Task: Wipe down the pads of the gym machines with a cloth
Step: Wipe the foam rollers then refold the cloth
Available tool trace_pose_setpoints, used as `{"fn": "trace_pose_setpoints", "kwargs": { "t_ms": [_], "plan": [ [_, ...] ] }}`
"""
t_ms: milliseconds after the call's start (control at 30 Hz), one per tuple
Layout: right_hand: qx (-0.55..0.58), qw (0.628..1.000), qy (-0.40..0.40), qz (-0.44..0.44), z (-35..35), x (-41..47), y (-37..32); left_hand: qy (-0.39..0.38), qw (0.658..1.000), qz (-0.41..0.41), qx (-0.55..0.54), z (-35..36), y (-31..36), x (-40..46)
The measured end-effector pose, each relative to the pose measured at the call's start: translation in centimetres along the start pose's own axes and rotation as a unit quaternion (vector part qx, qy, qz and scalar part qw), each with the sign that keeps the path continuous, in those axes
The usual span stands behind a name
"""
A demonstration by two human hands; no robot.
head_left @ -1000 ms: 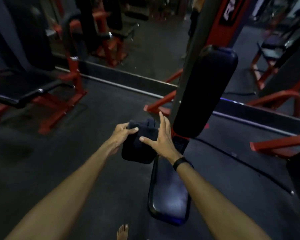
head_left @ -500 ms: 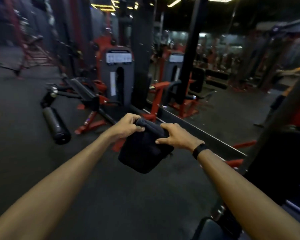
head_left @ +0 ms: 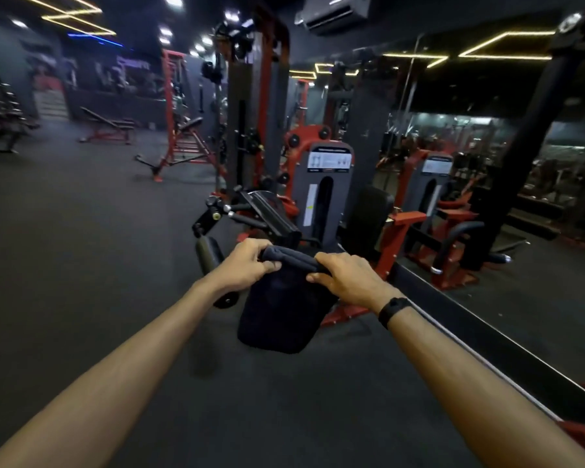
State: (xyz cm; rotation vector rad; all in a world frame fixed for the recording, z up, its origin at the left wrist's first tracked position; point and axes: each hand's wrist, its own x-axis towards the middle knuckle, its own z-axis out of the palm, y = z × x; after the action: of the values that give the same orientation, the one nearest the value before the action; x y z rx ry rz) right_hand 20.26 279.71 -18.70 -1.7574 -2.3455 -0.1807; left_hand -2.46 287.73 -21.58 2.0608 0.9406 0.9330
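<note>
Head view. Both my arms are stretched forward over the dark floor (head_left: 81, 265). My left hand (head_left: 247, 265) grips the top edge of the dark cloth (head_left: 281, 315), fingers curled over the rolled hem, thumb tucked under it. My right hand (head_left: 348, 278) grips the same edge just beside the left, fingers wrapped over the top, thumb pressed against the front of the fabric. The cloth hangs folded below both hands, in the air, touching no pad. A black band (head_left: 394, 310) sits on my right wrist.

Beyond the cloth: a red-framed machine with a long black pad (head_left: 271, 214) tilted toward me, and a black roller pad (head_left: 208, 255) to its left, near the floor. A grey weight-stack cover (head_left: 325, 187) stands behind. A mirror wall (head_left: 487, 146) runs along the right.
</note>
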Motion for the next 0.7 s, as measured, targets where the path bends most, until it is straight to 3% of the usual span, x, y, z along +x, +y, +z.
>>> {"fn": "trace_pose_setpoints", "kwargs": {
  "t_ms": [267,700],
  "plan": [
    [0.028,0.999,0.018,0.016,4.1,6.1,-1.3,0.002,1.0,-0.015,0.002,-4.1,-6.0,2.7],
    [0.027,0.998,0.008,0.064,6.0,13.6,11.3,-0.035,0.999,0.017,0.004,1.9,-10.4,16.6]
  ]
}}
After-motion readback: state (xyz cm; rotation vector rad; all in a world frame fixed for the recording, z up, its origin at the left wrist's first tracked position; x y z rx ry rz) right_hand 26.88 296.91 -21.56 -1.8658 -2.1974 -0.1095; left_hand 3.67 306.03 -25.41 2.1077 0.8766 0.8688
